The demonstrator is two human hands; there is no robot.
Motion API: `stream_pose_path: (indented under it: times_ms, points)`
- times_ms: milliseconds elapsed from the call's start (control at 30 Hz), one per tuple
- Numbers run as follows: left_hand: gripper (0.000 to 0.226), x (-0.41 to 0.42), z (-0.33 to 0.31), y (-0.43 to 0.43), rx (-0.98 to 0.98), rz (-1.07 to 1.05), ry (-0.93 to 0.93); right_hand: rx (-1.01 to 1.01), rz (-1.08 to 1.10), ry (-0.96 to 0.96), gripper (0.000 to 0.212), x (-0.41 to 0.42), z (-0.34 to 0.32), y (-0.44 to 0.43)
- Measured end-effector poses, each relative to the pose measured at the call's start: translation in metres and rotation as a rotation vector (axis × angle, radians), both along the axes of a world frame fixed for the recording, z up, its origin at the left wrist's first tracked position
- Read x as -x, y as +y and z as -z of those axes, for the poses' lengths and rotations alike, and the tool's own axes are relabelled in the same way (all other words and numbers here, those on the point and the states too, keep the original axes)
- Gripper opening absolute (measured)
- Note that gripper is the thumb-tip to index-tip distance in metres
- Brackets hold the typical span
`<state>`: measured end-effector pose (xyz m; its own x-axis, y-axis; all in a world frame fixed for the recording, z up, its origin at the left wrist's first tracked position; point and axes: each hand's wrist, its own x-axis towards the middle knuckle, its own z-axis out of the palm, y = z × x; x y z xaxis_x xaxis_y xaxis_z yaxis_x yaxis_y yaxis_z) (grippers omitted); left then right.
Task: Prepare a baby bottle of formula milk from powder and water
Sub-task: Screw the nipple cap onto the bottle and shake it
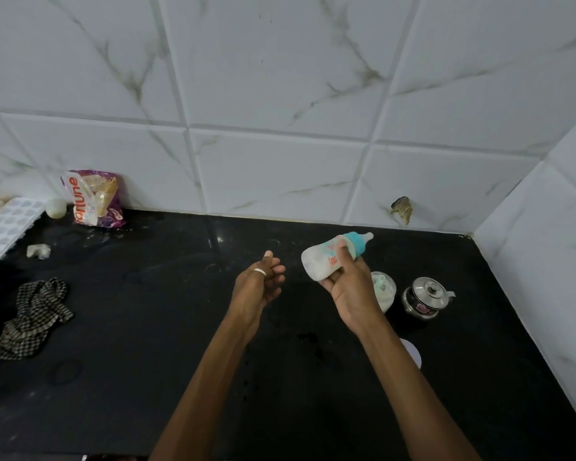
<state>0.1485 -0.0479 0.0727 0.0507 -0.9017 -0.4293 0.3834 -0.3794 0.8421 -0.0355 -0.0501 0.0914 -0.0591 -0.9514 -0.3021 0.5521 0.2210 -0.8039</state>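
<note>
Right hand [350,291] holds the bottle [323,257] above the counter [147,327], fingers and thumb wrapped round its body. It's tipped nearly on its side, teat [366,236] pointing up and away, blue collar [354,244] on, cloudy white inside, so this looks like the mixing shake, laid over to swirl powder through water. Left hand [258,287] hovers near, empty, fingers loosely curled, perhaps ready to steady. Tub [386,289] and lidded pot [424,297] sit just behind the right wrist, handy
</note>
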Motion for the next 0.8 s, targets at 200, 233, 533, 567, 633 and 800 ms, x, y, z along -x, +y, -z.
stream_pose_path:
  times_ms: [200,233,533,567,633,800]
  points:
    - [0.037,-0.0013,0.001,0.0005,-0.003,0.0,0.012,0.02,-0.184,0.154,0.066,0.0013,0.0011,0.0043]
    - [0.037,-0.0015,0.0002,0.0007,0.002,0.0,0.009,0.01,-0.078,0.053,0.062,0.0033,0.0017,0.002]
    - [0.036,-0.0032,0.0015,-0.0009,-0.004,0.011,0.013,0.003,-0.03,0.013,0.061,0.0022,0.0007,0.0017]
    - [0.037,-0.0029,0.0021,-0.001,0.0,0.009,0.015,0.007,0.017,-0.016,0.06,0.0016,0.0015,0.0007]
    - [0.037,-0.0036,0.0031,-0.0011,0.001,0.007,0.019,-0.015,-0.084,0.082,0.059,-0.0019,0.0003,0.0042]
    - [0.037,-0.0041,0.0032,-0.0018,0.0,0.017,0.016,-0.008,-0.08,0.076,0.056,0.0028,0.0055,0.0029]
